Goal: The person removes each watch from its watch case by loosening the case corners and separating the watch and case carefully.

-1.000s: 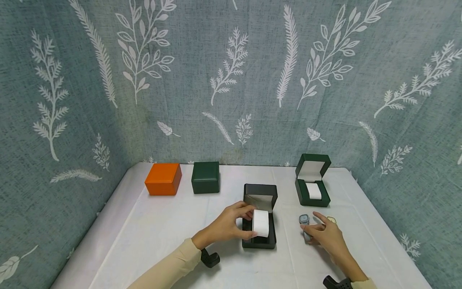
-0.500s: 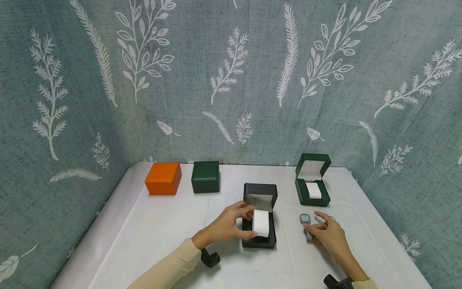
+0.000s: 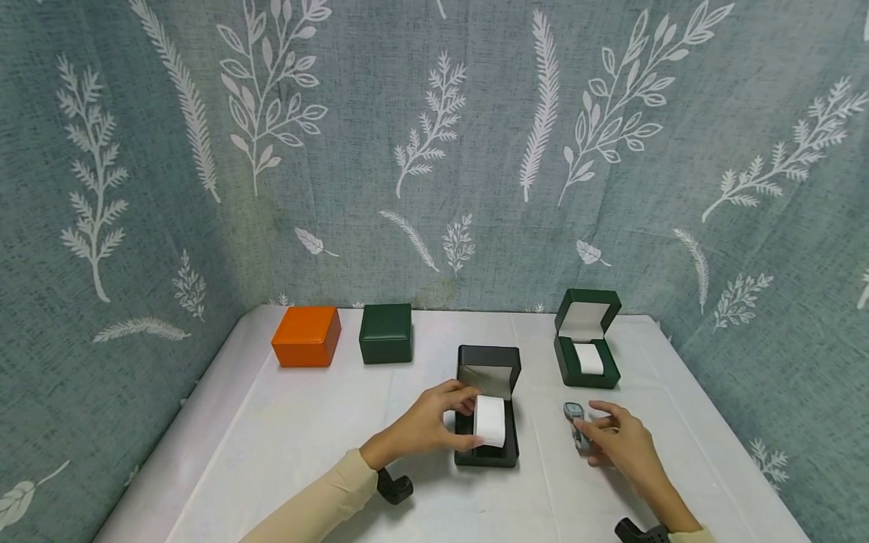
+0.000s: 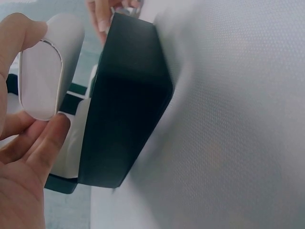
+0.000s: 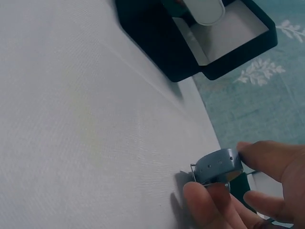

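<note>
My left hand (image 3: 434,415) holds a white watch cushion (image 3: 490,421) over the base of an open black watch box (image 3: 498,456). In the left wrist view the thumb lies on top of the cushion (image 4: 40,78) and the fingertips are under its lower end. To the right, my right hand (image 3: 627,452) pinches the strap of a grey-blue wristwatch (image 3: 574,411). The right wrist view shows the curved strap (image 5: 217,164), with its holes and metal buckle, between thumb and fingers. The watch is close over the white tablecloth.
An open green watch box (image 3: 591,383) with a white cushion (image 3: 588,359) stands behind the right hand. Farther left at the back are a closed orange box (image 3: 304,343) and a closed green box (image 3: 385,339). A leaf-patterned curtain (image 3: 434,188) encloses the table (image 3: 305,430).
The right hand has shifted slightly to the right, and the watch strap has turned in its grip. A small yellowish thing beyond that hand is hidden now. The left hand stays in place.
</note>
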`<state>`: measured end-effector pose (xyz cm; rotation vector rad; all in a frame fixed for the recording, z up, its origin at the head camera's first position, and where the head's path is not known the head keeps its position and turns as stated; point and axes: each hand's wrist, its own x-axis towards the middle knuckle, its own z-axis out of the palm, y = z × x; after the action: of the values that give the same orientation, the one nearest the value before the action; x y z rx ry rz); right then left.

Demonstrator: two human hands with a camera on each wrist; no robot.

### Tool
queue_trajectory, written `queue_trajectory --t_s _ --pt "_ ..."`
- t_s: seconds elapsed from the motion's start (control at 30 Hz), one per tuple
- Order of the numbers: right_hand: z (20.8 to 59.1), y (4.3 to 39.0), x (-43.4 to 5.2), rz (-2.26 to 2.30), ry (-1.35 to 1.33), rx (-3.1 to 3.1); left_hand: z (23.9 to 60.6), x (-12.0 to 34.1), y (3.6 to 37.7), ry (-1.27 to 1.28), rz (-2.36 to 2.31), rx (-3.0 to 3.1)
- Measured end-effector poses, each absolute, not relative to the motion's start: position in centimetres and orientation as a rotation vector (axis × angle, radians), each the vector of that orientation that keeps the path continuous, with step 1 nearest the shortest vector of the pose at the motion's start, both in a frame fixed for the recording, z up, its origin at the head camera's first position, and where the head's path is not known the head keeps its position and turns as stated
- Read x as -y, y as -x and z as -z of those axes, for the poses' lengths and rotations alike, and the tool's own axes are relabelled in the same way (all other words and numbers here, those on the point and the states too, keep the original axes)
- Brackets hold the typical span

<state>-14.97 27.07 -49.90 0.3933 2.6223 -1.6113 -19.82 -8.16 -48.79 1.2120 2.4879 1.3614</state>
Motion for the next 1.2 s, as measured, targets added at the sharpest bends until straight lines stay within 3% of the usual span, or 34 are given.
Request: queue_trajectory --t_s 0.23,0.6,1.2 --pt "48.8 14.9 -27.2 1.539 -0.366 -2.717 48.9 8.3 19.9 -1.215 -1.358 -2.49" --pt "47.7 14.8 -27.6 1.635 -0.028 -2.781 49.0 8.4 19.9 -1.216 -1.369 -2.48" --pt "47.4 15.5 -24.7 1.676 0.246 -2.684 49.1 8.5 19.8 -1.184 -1.403 -2.472"
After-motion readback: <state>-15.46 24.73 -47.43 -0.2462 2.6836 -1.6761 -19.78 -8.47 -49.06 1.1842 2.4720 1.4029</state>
